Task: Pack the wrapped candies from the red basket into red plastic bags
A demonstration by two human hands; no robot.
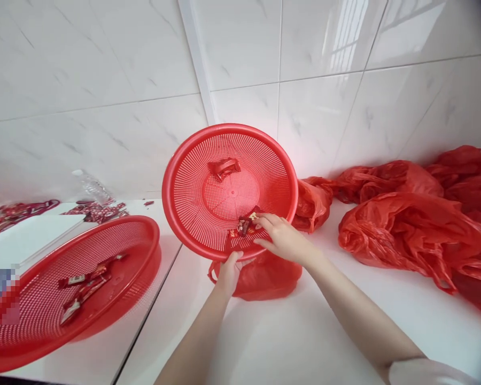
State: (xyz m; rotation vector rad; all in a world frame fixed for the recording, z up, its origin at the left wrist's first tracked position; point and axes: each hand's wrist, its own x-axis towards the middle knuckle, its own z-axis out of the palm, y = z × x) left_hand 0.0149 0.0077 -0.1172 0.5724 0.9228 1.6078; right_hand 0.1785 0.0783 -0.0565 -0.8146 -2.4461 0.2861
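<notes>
My left hand [229, 271] grips the near rim of a red plastic mesh basket [230, 127], its thumb over the edge. The basket is tilted so that its inside faces me. My right hand [284, 238] reaches over the right side of the rim, fingers and thumb apart, with the fingertips at a small cluster of wrapped snacks [243, 226] low in the basket. Another red-wrapped snack [225, 168] lies higher up inside. Below the basket rests a red plastic bag [270, 280], partly hidden by it.
A second red mesh basket [150, 238] with several wrapped snacks [86, 286] stands at left. Behind it are a clear plastic bottle [92, 185], small red packets [98, 212] and a white lid-like panel [36, 235]. Crumpled red bags [409, 230] lie at right along the tiled wall [320, 112].
</notes>
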